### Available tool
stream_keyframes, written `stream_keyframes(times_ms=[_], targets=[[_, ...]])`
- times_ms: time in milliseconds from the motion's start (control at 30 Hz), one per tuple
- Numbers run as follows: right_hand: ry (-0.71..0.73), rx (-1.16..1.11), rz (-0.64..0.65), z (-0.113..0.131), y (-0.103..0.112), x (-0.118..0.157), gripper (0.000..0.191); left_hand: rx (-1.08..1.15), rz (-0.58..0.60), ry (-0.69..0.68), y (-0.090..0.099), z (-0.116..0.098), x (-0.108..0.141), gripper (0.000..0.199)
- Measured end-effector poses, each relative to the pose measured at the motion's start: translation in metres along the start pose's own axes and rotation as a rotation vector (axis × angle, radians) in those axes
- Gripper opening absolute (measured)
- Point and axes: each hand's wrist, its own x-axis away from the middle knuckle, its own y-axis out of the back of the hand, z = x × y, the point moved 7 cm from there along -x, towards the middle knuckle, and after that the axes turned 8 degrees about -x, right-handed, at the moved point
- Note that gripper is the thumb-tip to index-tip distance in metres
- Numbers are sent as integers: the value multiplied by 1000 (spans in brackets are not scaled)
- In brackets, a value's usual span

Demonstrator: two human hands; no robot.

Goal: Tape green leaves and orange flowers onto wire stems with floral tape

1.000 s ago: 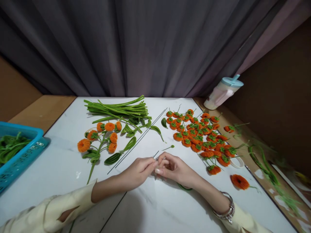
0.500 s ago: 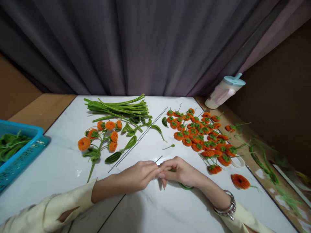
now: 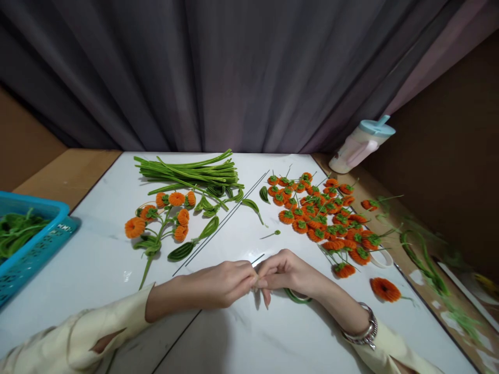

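Note:
My left hand (image 3: 230,283) and my right hand (image 3: 286,272) meet fingertip to fingertip at the front middle of the white table, both pinched. What lies between their fingertips is too small to make out. A thin dark wire (image 3: 258,259) shows just behind them. Under my right wrist, a green ring-shaped roll (image 3: 298,297) rests on the table. Beyond my hands lie a small green bud on a wire (image 3: 276,232) and a dark green leaf (image 3: 181,252). To the left is a stem (image 3: 156,244) bearing several orange flowers and leaves.
Many orange flower heads (image 3: 315,223) are heaped at the right, with one apart (image 3: 385,289). Green stems (image 3: 191,172) lie at the back. A blue basket (image 3: 47,244) of green pieces stands left, a tumbler (image 3: 360,147) back right. Long thin rods (image 3: 230,215) cross the middle.
My hands remain together with their fingers slightly shifted. The thin wire behind them now sticks out a little further to the right.

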Motion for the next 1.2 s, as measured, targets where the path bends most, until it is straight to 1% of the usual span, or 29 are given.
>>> stream_keyframes(times_ms=[133,400,533,633,700,767,833,900,967,1067,1200], targets=[[2,27,-15,1,-1,0,22,24,-20,15,0,1,0,22],[117,191,-173,6,-4,4,24,16,-102,30,-1,6,1,23],[151,271,-245,5,-6,5,28,40,-142,29,2,7,0,23],[182,379,-286,8,-7,7,30,55,-138,33,2,9,0,23],[182,399,-299,10,-6,7,30,81,-137,60,3,11,0,23],[168,337,-277,10,-4,6,29,135,-144,105,5,14,1,23],[154,237,-218,9,-2,5,29,203,-132,152,6,17,1,25],[144,166,-154,8,-2,4,30,261,-90,187,5,18,1,27],[139,149,-125,7,-1,3,30,293,-49,214,5,18,1,28],[129,155,-116,7,0,3,31,285,-33,215,5,16,1,27],[124,165,-88,6,0,3,31,258,-36,185,4,15,1,20]])
